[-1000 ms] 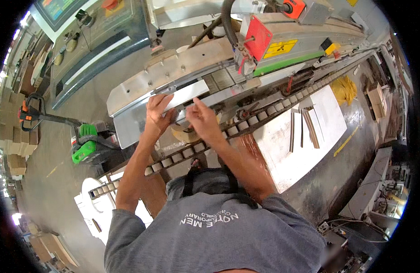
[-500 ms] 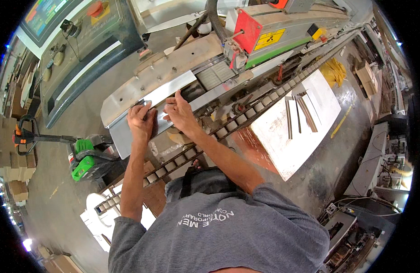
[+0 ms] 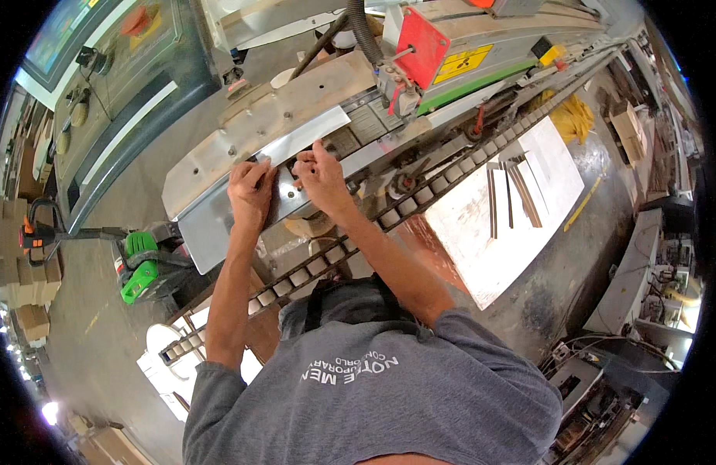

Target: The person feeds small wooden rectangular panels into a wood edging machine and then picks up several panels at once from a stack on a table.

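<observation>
A narrow white strip [image 3: 308, 135] lies along the metal fence [image 3: 218, 165] of a machine's infeed table [image 3: 206, 234]. At the strip's left end is my left hand [image 3: 251, 192], its fingers bent and pinched together against it. My right hand [image 3: 322, 182] is over the dark gap in the table, just below the strip. Its thumb and fingers are curled close together, and the index finger points up toward the strip's edge. Whatever lies between those right fingers is too small or hidden to tell. To the right of the strip is a grooved metal feed track [image 3: 373, 118].
The machine's red end plate [image 3: 421, 48] and grey hose [image 3: 363, 27] stand beyond the track. A roller rail [image 3: 408, 205] runs diagonally nearer to me. White board [image 3: 521, 240] with dark strips lies at right. A green pallet jack [image 3: 139, 280] and control console [image 3: 118, 147] are left.
The white strip has slid along the fence to the right, toward the machine's red plate. Both hands have moved right with it, and the view has shifted slightly.
</observation>
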### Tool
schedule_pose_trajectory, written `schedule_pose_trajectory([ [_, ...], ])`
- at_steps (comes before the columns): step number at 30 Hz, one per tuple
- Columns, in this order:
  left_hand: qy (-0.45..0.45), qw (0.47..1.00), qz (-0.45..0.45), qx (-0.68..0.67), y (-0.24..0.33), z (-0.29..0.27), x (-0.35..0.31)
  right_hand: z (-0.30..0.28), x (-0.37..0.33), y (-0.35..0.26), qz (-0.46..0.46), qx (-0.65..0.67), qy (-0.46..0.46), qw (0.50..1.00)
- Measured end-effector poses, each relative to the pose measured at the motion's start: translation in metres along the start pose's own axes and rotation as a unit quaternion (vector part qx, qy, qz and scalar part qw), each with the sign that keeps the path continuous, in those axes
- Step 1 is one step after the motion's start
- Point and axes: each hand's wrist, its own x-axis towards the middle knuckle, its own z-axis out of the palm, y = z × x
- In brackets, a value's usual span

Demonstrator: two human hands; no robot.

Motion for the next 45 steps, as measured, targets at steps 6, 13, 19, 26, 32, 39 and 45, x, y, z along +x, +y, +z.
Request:
schedule_pose_trajectory([
  [6, -0.010, 1.000, 0.009, 0.002, 0.022, 0.038, 0.021, -0.041, 0.019, -0.005, -0.034, -0.004, 0.021, 0.999],
  [13, -0.028, 0.999, 0.025, 0.026, 0.055, 0.094, 0.046, -0.096, 0.030, -0.016, -0.028, -0.007, 0.064, 0.998],
  [19, -0.039, 0.995, 0.085, 0.042, 0.071, 0.145, 0.068, -0.149, -0.050, -0.029, -0.169, -0.161, 0.074, 0.970],
  [26, -0.062, 0.995, 0.077, -0.029, 0.111, 0.128, 0.078, -0.289, -0.137, -0.018, -0.098, -0.340, 0.366, 0.860],
  [32, -0.097, 0.994, 0.047, -0.003, 0.127, 0.102, 0.031, -0.391, -0.155, 0.023, 0.118, -0.601, 0.324, 0.721],
  [39, -0.096, 0.994, 0.027, -0.054, 0.133, 0.069, -0.005, -0.387, -0.156, 0.028, 0.178, -0.642, 0.261, 0.699],
  [45, -0.221, 0.962, 0.131, -0.091, 0.189, 0.021, 0.005, -0.294, -0.177, -0.060, -0.019, -0.577, 0.165, 0.799],
])
